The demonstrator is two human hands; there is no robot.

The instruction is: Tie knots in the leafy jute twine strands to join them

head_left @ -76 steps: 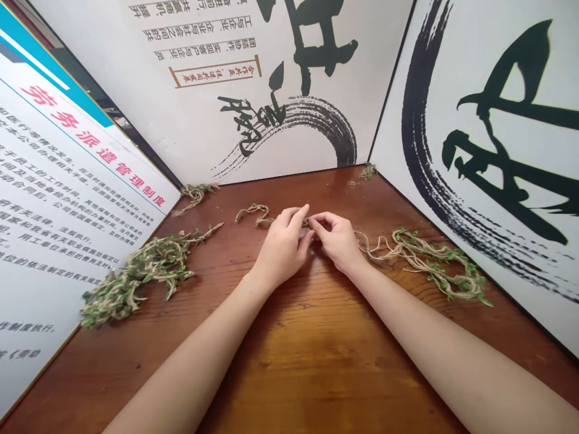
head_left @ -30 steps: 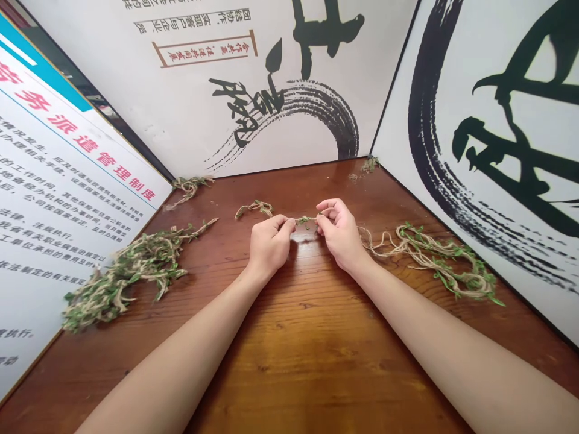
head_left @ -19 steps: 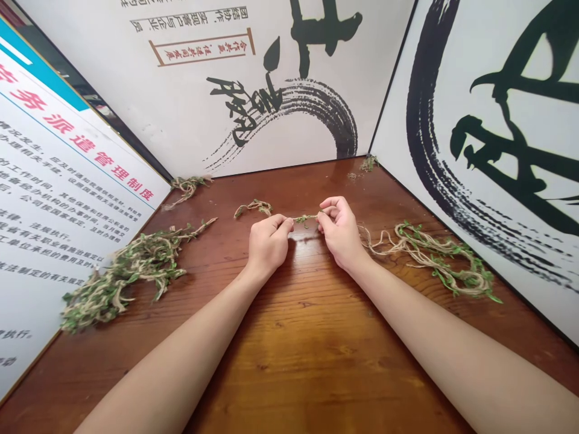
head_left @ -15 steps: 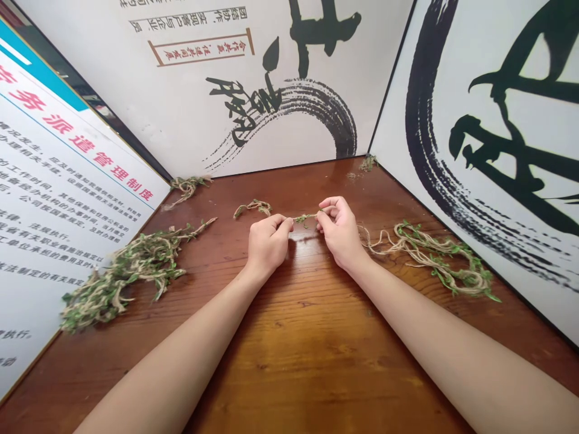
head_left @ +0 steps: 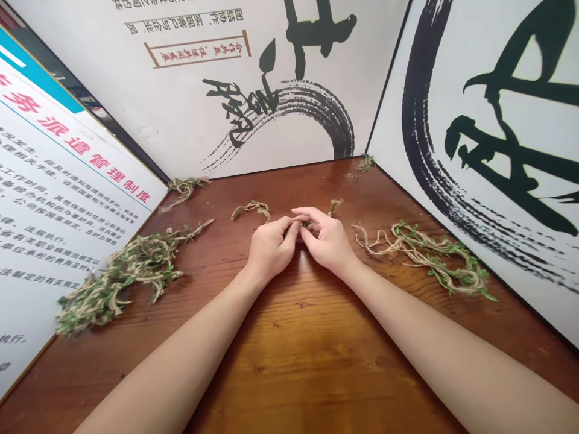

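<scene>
My left hand (head_left: 274, 246) is closed, its thumb and forefinger pinching a leafy twine (head_left: 306, 223) just above the brown tabletop. From the other side my right hand (head_left: 328, 241) grips the same twine, thumb and fingertips closed on it. The two hands almost touch at their fingertips, so most of the stretch between them is hidden. One loose end of twine (head_left: 251, 208) with small green leaves lies beyond my left hand. Another short tuft (head_left: 335, 206) shows past my right hand; I cannot tell whether both belong to the held piece.
A tangled heap of leafy twine (head_left: 122, 274) lies on the left of the wooden table (head_left: 289, 361). Looped leafy twine (head_left: 434, 253) rests at right. Small bundles sit in the back left corner (head_left: 185, 188) and back right corner (head_left: 365, 163). Printed panels (head_left: 289, 138) enclose three sides.
My right hand has moved left, up to my left hand, closing the gap where the twine was stretched. A tuft now shows behind my right hand. The view has shifted slightly.
</scene>
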